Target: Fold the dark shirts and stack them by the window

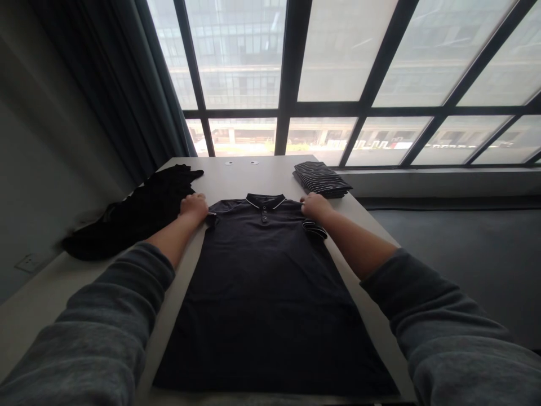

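A dark polo shirt (270, 293) lies front side up along the table, its buttoned collar at the far end and its hem close to me. White piping edges the collar and sleeve cuffs. My left hand (194, 206) is closed at the shirt's left shoulder, by the short sleeve. At the opposite shoulder, my right hand (315, 206) pinches the cloth above the other sleeve, whose cuff (314, 229) curls outward below it. The fingertips of both hands are partly hidden.
Black clothing (135, 211) lies heaped along the table's left edge. A folded striped garment (322, 178) sits at the far right corner of the white table (249, 176). Beyond stand large windows and a dark curtain (139, 79); a wall socket (29, 263) is at left.
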The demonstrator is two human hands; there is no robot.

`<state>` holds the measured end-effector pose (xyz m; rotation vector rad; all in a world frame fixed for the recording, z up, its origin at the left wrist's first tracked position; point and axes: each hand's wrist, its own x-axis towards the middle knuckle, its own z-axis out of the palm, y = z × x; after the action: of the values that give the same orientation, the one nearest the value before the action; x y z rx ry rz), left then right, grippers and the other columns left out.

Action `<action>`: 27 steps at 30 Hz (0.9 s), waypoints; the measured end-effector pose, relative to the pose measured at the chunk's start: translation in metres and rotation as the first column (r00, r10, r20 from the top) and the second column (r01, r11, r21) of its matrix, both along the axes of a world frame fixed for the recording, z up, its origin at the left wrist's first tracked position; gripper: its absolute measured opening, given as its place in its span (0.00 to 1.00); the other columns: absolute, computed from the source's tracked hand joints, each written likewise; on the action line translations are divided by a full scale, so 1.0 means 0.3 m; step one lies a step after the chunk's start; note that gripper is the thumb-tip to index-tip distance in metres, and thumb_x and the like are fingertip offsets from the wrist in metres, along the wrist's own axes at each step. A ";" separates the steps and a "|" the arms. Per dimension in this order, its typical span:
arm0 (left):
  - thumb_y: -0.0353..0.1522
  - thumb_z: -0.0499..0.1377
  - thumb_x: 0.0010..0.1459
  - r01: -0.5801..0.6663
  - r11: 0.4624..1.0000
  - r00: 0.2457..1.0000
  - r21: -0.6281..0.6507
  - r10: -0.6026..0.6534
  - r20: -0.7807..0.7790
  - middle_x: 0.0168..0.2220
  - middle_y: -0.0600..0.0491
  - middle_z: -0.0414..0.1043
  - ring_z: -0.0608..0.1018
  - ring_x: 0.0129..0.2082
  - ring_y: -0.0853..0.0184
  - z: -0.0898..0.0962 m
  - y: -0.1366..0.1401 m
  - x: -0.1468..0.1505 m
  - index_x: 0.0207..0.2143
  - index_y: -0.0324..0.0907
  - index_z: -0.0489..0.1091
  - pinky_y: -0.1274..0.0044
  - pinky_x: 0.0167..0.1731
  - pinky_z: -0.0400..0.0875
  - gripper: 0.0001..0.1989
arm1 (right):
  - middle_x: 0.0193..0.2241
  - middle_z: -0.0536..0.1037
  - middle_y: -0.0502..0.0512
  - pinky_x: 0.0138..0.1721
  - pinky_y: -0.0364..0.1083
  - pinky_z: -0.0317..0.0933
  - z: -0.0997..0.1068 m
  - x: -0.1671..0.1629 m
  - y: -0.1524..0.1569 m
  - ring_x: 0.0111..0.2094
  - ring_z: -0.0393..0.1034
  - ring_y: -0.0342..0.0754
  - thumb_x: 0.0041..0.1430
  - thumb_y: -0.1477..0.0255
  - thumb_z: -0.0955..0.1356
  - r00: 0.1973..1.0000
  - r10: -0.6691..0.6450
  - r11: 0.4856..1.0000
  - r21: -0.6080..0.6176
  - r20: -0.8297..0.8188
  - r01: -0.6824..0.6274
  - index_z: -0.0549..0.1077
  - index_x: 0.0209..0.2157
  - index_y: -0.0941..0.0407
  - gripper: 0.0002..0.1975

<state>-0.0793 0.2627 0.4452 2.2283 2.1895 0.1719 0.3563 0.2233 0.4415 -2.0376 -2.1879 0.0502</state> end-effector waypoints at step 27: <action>0.52 0.65 0.51 0.037 0.992 0.999 -0.124 -0.034 0.027 0.42 0.34 0.80 0.81 0.48 0.39 -0.096 -0.107 -0.180 0.40 0.38 0.77 0.57 0.47 0.76 0.27 | 0.50 0.79 0.68 0.59 0.57 0.58 0.059 0.404 -0.258 0.57 0.66 0.63 0.59 0.83 0.67 0.956 -0.003 0.999 -0.045 0.294 0.017 0.83 0.39 0.57 0.13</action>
<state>-0.1332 0.2304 0.4164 2.1846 2.0848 0.0596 0.4776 0.1458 0.4591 -2.2053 -2.3647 -0.2186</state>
